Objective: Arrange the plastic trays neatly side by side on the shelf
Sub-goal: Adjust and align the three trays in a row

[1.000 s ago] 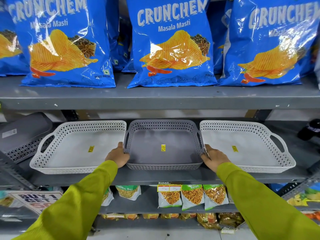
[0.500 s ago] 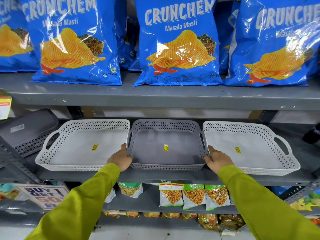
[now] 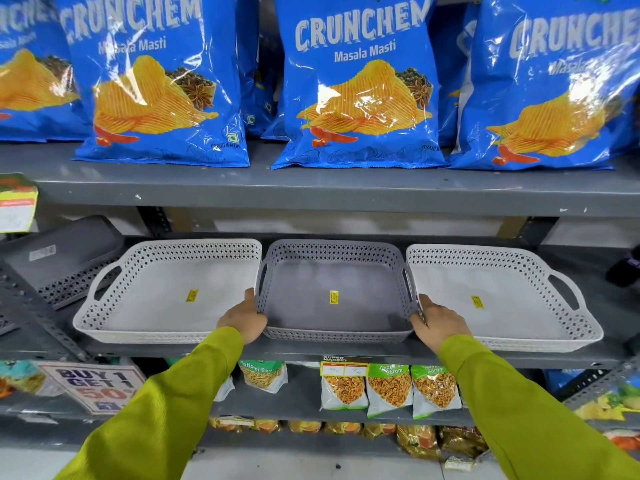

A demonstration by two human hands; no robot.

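Note:
Three perforated plastic trays stand in a row on the grey middle shelf (image 3: 311,353). The middle one is a grey tray (image 3: 304,306) with a yellow sticker. A white tray (image 3: 152,306) lies to its left and another white tray (image 3: 519,313) to its right, both touching it. My left hand (image 3: 244,318) grips the grey tray's left front corner. At the tray's right front corner my right hand (image 3: 434,323) holds on, fingers tucked between the grey and right white trays.
A dark grey tray (image 3: 65,258) leans tilted at the far left of the shelf. Blue chip bags (image 3: 360,84) fill the shelf above. Small snack packets (image 3: 388,388) and a sale sign (image 3: 93,384) sit below. A dark object (image 3: 623,271) lies at the far right.
The view has shifted slightly; the trays sit a little more to the right and lower in frame. Both hands stay on the grey tray's front corners.

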